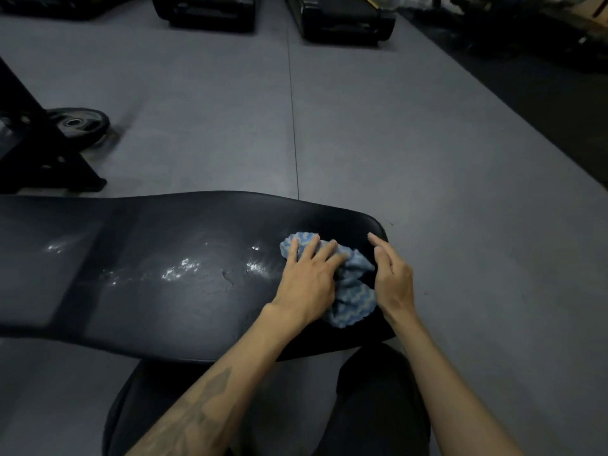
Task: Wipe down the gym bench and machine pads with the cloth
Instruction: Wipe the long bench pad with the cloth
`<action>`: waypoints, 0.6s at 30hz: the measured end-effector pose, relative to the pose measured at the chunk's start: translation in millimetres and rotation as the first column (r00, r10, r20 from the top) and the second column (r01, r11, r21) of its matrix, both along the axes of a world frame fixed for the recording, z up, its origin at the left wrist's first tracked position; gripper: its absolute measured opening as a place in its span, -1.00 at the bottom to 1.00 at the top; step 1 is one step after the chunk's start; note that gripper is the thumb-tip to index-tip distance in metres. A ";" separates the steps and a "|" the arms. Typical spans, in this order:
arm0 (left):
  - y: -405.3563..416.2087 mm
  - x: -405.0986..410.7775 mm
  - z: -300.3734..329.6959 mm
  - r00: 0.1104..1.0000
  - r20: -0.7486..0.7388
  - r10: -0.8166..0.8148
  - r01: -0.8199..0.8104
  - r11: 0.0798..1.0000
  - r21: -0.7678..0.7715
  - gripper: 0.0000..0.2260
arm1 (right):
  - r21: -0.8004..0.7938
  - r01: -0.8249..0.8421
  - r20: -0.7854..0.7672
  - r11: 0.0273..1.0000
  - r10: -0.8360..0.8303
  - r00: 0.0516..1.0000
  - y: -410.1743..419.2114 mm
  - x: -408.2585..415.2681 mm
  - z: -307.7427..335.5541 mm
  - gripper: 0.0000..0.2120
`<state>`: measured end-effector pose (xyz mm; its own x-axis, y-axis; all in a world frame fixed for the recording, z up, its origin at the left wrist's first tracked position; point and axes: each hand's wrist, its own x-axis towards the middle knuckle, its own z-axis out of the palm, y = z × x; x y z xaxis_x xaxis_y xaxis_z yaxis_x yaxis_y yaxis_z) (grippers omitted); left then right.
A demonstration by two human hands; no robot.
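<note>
A black padded gym bench runs across the view from the left edge to its rounded right end. White wet spots and smears show on its middle. A crumpled blue-and-white cloth lies on the right end of the pad. My left hand lies flat on the cloth with straight fingers, pressing it onto the pad. My right hand hovers just right of the cloth with relaxed, nearly straight fingers and holds nothing.
Grey rubber floor surrounds the bench. A black machine frame and a weight plate sit at the left. Dark equipment lines the far edge and the right. My dark-clothed legs are below the bench.
</note>
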<state>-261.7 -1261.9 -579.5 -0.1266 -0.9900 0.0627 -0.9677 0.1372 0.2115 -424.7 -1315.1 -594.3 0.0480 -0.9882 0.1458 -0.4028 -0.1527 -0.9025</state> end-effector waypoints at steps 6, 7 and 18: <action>18.2 -7.6 5.0 0.979 -0.082 0.185 -0.177 0.979 0.101 -0.52 | 0.016 -0.005 -0.019 1.000 0.006 1.000 3.1 3.0 2.5 -0.48; 13.0 -12.8 3.6 0.972 -0.103 0.213 -0.202 0.974 0.106 -0.47 | 0.019 -0.008 -0.050 1.000 0.009 0.999 3.4 4.3 2.5 -0.46; 18.6 -12.3 -12.3 0.993 0.036 0.109 -0.108 0.994 -0.027 -0.41 | -0.036 -0.033 -0.205 0.999 0.025 0.978 -0.2 6.7 -6.5 -0.43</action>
